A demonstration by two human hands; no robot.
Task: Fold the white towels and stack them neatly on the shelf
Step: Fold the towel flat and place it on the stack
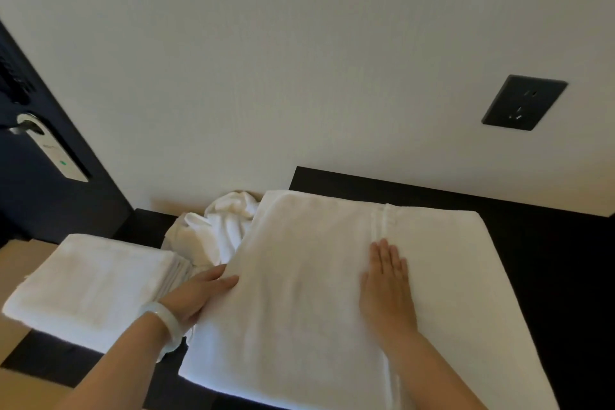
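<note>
The big white towel (pixel 299 276) lies part-folded on the dark shelf top (pixel 549 260), just right of the folded stack (pixel 93 283). The right hand (pixel 386 280) presses flat and open on it, and the left hand (pixel 203 289) is at its left edge, pinching or only pushing I can't tell. A lopsided pull there would likely skew the layers or knock the stack alongside.

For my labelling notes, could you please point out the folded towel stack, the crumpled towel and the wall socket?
folded towel stack (pixel 93 280): head view, top face.
crumpled towel (pixel 219 226): head view, bunched middle.
wall socket (pixel 524 102): head view, plate centre.
</note>
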